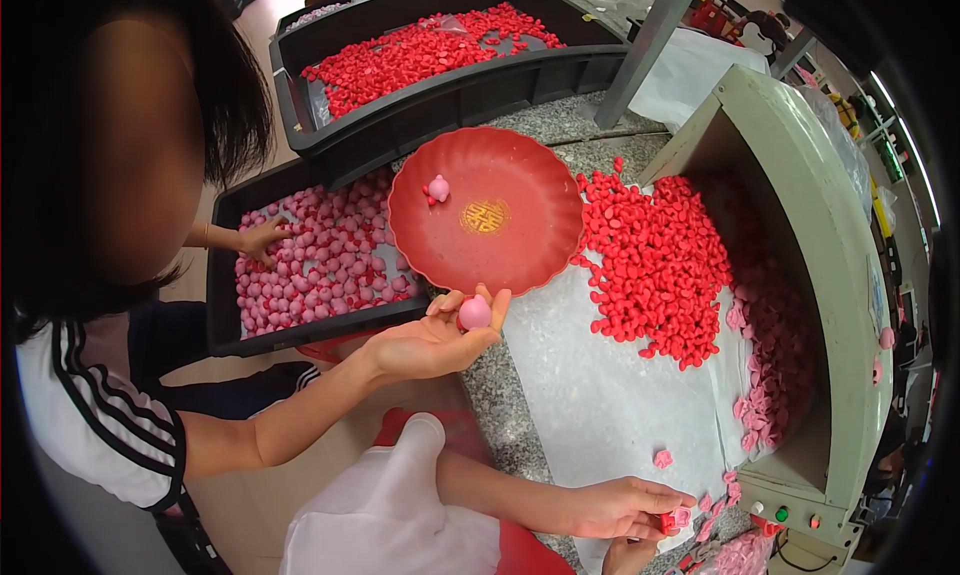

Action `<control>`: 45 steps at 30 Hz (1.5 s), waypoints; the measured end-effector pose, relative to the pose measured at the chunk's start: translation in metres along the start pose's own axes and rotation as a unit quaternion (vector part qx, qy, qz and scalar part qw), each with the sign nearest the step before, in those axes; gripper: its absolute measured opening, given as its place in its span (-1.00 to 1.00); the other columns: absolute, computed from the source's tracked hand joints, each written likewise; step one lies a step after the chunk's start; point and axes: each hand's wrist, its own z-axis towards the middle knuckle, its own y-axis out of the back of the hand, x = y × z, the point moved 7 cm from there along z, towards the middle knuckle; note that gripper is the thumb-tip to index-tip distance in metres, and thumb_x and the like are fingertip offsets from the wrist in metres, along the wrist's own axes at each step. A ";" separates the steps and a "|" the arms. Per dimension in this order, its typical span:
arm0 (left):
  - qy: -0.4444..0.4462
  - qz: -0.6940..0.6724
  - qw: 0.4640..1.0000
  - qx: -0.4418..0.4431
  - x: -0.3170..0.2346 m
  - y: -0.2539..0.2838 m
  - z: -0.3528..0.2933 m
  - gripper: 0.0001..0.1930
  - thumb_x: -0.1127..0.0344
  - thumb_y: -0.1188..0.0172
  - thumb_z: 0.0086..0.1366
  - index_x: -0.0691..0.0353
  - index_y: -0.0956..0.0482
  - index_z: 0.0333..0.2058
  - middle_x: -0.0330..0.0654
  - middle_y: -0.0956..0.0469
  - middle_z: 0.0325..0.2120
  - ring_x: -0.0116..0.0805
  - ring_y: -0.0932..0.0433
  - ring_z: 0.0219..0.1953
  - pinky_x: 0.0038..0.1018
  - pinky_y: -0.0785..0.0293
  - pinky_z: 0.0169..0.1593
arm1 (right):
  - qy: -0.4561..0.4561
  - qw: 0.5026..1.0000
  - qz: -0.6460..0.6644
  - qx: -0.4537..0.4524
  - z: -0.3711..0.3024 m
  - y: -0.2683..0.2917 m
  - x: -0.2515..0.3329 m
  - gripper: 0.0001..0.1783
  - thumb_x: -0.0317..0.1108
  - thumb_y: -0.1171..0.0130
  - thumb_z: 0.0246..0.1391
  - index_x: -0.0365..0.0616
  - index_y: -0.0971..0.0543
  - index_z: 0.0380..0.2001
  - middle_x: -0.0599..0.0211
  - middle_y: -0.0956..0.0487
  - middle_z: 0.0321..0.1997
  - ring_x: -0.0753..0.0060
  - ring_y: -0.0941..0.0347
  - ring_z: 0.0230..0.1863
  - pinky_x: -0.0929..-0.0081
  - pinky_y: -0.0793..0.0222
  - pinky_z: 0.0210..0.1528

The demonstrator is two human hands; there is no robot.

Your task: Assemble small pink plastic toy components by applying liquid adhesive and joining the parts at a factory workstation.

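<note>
At the lower right, my left hand (625, 507) is closed, with thumb and fingers pinching a small red-and-pink moulded piece (676, 520). Directly below it, my right hand (628, 555) shows only in part at the lower edge; its fingers are mostly hidden. Loose pink pieces (663, 459) lie on the white sheet (590, 415) near my hands. To the left, a co-worker's hand (430, 343) holds a pink ball-shaped piece (475, 313) by the rim of a red scalloped bowl (540, 260). One pink ball with red bits (438, 188) sits in that bowl.
The co-worker's other hand (262, 239) reaches into a black tray (225, 325) of pink-and-red balls. Behind it, another black tray (470, 100) holds red pieces. A red heap (655, 265) lies before a pale green machine housing (800, 145), with pink pieces (770, 375) inside its opening. A metal post (650, 50) stands behind.
</note>
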 end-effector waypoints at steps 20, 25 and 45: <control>0.008 -0.020 1.000 -0.017 0.010 -0.002 0.008 -0.62 0.33 0.06 0.24 0.31 -0.23 0.02 -0.17 -0.33 -0.09 -0.39 -0.34 -0.05 -0.46 -0.30 0.04 | 0.017 0.988 0.046 -0.149 -0.011 0.017 -0.048 -0.69 -0.25 -0.16 -0.17 -0.22 -0.47 -0.35 0.18 -0.48 -0.45 0.28 -0.42 -0.43 0.44 -0.33 -0.41; -0.093 0.034 0.994 -0.048 -0.014 0.006 0.001 -0.62 0.29 0.05 0.23 0.33 -0.25 -0.01 -0.10 -0.37 -0.14 -0.31 -0.38 -0.09 -0.41 -0.32 0.01 | 0.011 0.988 -0.036 -0.147 -0.001 0.024 -0.027 -0.75 -0.29 -0.27 -0.25 -0.14 -0.52 -0.44 0.31 -0.46 -0.52 0.44 -0.36 -0.66 0.53 -0.28 -0.59; -0.087 0.084 0.984 -0.131 0.010 0.000 0.017 -0.66 0.23 0.09 0.25 0.15 -0.25 -0.01 -0.08 -0.37 -0.18 -0.19 -0.37 -0.09 -0.37 -0.36 -0.01 | -0.039 0.982 -0.043 -0.177 -0.013 0.038 -0.058 -0.75 -0.15 -0.26 -0.28 -0.08 -0.54 -0.58 0.36 -0.47 -0.52 0.26 -0.42 -0.62 0.36 -0.30 -0.59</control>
